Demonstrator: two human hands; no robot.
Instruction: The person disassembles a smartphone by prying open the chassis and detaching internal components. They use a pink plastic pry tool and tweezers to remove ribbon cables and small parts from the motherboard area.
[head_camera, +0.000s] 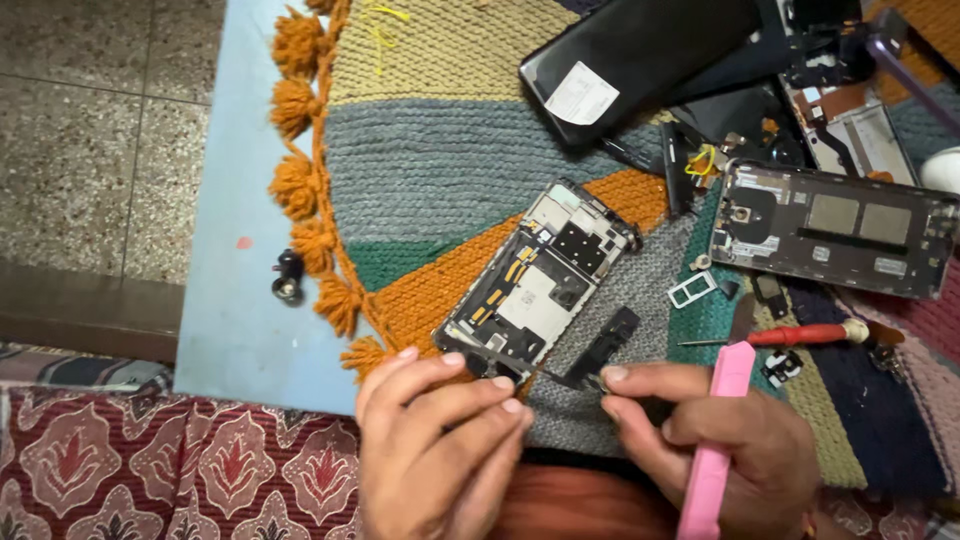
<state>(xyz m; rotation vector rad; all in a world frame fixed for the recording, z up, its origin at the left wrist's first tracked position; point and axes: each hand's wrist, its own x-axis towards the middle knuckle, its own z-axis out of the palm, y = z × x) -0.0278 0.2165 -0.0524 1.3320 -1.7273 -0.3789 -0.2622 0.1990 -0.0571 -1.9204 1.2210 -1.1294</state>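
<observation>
On the striped woven mat (450, 160), the open phone (537, 283) lies just above your left hand (435, 450); your right hand (720, 440) grips a pink tool (712, 450) and pinches a black strip (600, 350).

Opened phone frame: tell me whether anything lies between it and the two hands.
Nothing visible does. The left hand rests its fingertips on the lower end of the opened phone frame. The right hand, holding a pink pry tool, pinches a black strip beside it.

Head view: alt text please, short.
Two hands work on an opened phone lying on a striped woven mat: the left hand touches its lower end, the right hand holds a pink pry tool. More phone parts and a red screwdriver lie nearby.
</observation>
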